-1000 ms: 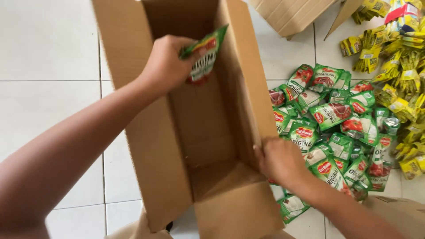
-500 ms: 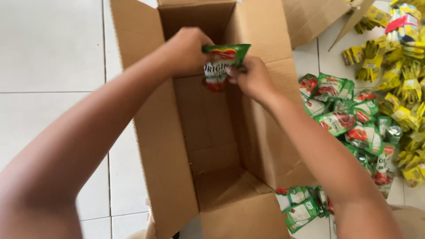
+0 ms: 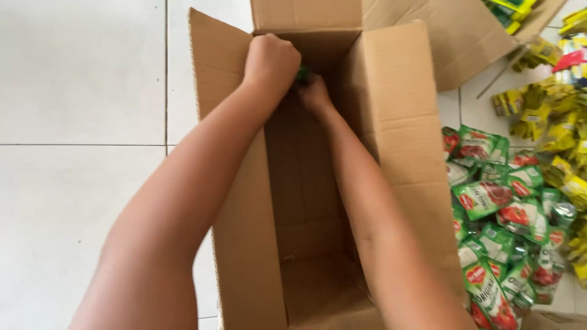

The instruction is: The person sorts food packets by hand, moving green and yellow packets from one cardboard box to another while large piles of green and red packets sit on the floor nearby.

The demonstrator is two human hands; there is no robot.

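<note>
An open cardboard box (image 3: 391, 104) stands on the white tiled floor, flaps up. Both my arms reach down into it at its far end. My left hand (image 3: 271, 61) is closed in a fist near the far wall. My right hand (image 3: 315, 95) is just beside it, lower in the box. Between the two hands only a small green edge of a sauce pouch (image 3: 302, 74) shows; the rest of it is hidden by my fingers. The inside of the box near me looks bare cardboard.
A heap of green and red sauce pouches (image 3: 495, 201) lies on the floor right of the box. Yellow packets (image 3: 550, 116) are piled at the far right. Another flattened cardboard piece (image 3: 452, 36) lies behind the box.
My right hand left the heap of pouches and joined the left on the green pouch. Both hands then carried it down into the far end of the box, where it is almost hidden.
</note>
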